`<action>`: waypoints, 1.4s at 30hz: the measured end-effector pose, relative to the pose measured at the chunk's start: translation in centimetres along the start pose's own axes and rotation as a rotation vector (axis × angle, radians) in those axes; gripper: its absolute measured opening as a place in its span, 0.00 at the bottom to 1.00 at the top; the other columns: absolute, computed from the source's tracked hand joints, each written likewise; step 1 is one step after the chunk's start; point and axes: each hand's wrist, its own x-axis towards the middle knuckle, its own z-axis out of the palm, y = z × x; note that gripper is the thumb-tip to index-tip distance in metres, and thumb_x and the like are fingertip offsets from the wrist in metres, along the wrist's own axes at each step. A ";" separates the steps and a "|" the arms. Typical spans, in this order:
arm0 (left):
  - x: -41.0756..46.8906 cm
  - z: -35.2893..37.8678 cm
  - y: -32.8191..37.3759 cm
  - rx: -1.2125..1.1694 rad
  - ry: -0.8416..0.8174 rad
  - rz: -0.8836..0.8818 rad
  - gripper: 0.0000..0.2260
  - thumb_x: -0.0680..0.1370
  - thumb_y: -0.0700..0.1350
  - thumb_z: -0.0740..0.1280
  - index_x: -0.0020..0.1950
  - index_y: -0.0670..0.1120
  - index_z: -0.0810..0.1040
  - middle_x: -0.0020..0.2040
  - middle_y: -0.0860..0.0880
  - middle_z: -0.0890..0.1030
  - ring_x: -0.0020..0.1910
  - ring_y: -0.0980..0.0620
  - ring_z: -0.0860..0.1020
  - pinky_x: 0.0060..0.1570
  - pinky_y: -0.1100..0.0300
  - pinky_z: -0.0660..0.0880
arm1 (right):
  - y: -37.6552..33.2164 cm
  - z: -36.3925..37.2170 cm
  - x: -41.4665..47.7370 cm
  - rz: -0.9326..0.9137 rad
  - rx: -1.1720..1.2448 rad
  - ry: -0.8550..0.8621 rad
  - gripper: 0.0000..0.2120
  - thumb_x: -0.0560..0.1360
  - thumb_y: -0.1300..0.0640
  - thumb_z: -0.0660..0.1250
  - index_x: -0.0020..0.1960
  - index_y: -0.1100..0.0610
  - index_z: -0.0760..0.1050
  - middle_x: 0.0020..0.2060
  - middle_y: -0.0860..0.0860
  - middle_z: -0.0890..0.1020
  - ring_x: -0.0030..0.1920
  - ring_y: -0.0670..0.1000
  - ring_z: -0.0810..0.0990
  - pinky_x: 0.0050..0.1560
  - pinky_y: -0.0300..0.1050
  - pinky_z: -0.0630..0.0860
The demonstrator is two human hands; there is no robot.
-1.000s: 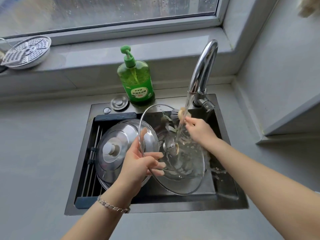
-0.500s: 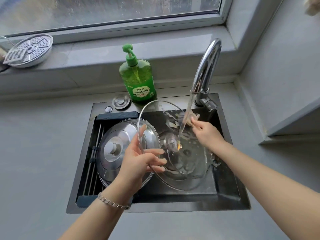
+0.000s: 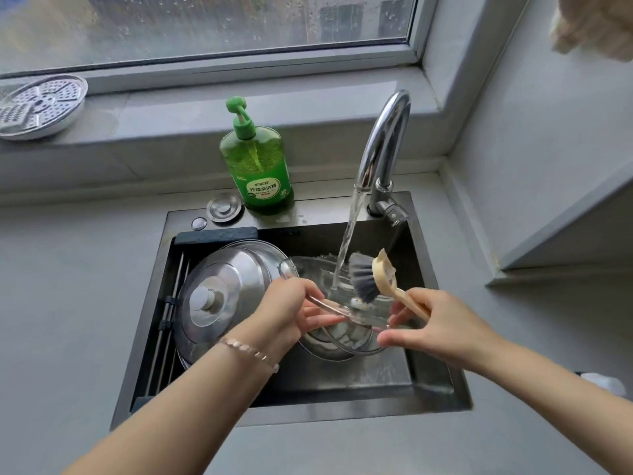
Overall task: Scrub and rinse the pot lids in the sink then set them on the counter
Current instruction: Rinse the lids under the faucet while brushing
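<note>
Head view: clear glass pot lid (image 3: 346, 337) is held over the middle of the dark rectangular sink (image 3: 342, 411), tilted almost edge-on under the water stream (image 3: 349, 234) from the chrome curved tap (image 3: 387, 138) at 1 o'clock. Left hand (image 3: 291, 313), with a bracelet (image 3: 250, 353) on its wrist, has fingers curled round the lid's 9 o'clock rim, pinching it. Right hand (image 3: 442, 327) grips the handle of the beige scrub brush with grey bristles (image 3: 380, 272); its lower fingers are spread toward the lid's 3 o'clock rim. Bristles sit just beside the stream, above the lid. Domed stainless-steel lid (image 3: 233, 279) lies in the basin at 9 o'clock. Green pump bottle of dish soap (image 3: 257, 166) stands at 12 o'clock, behind the sink. Grey surface (image 3: 68, 303) surrounds the sink.
</note>
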 end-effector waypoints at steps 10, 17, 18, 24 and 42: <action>-0.3 0.2 0.9 0.345 -0.037 -0.125 0.13 0.81 0.47 0.57 0.55 0.37 0.67 0.45 0.36 0.79 0.39 0.40 0.80 0.37 0.52 0.80 | 0.6 -2.4 0.5 -0.249 -0.202 0.309 0.16 0.66 0.56 0.75 0.28 0.43 0.72 0.22 0.41 0.74 0.27 0.42 0.72 0.30 0.39 0.65; -0.7 -3.5 -0.5 1.334 0.172 0.471 0.35 0.58 0.78 0.53 0.46 0.50 0.70 0.52 0.49 0.68 0.56 0.51 0.67 0.57 0.58 0.67 | -3.2 -5.4 3.5 -0.258 -0.271 0.041 0.08 0.64 0.58 0.77 0.33 0.50 0.78 0.29 0.46 0.79 0.33 0.44 0.76 0.36 0.42 0.70; -1.1 -3.4 -0.4 1.351 0.195 0.588 0.33 0.60 0.76 0.56 0.49 0.50 0.68 0.50 0.52 0.68 0.53 0.54 0.67 0.52 0.61 0.67 | -3.7 -5.7 3.9 -0.273 -0.285 0.019 0.08 0.64 0.58 0.77 0.34 0.51 0.78 0.28 0.45 0.79 0.32 0.43 0.75 0.36 0.41 0.70; 0.3 -2.3 -0.2 1.169 -0.263 0.531 0.40 0.62 0.78 0.60 0.56 0.46 0.77 0.54 0.46 0.82 0.46 0.55 0.77 0.52 0.58 0.72 | -7.0 -6.0 4.5 -0.370 -0.496 -0.079 0.16 0.65 0.59 0.74 0.26 0.47 0.71 0.24 0.36 0.75 0.30 0.38 0.73 0.30 0.37 0.63; 1.2 -1.4 -0.7 0.107 -0.026 0.396 0.17 0.81 0.50 0.55 0.49 0.40 0.77 0.37 0.42 0.84 0.32 0.49 0.83 0.34 0.55 0.80 | -1.2 3.1 4.6 -0.170 0.123 0.189 0.15 0.76 0.57 0.65 0.62 0.50 0.75 0.53 0.50 0.83 0.51 0.49 0.81 0.54 0.43 0.76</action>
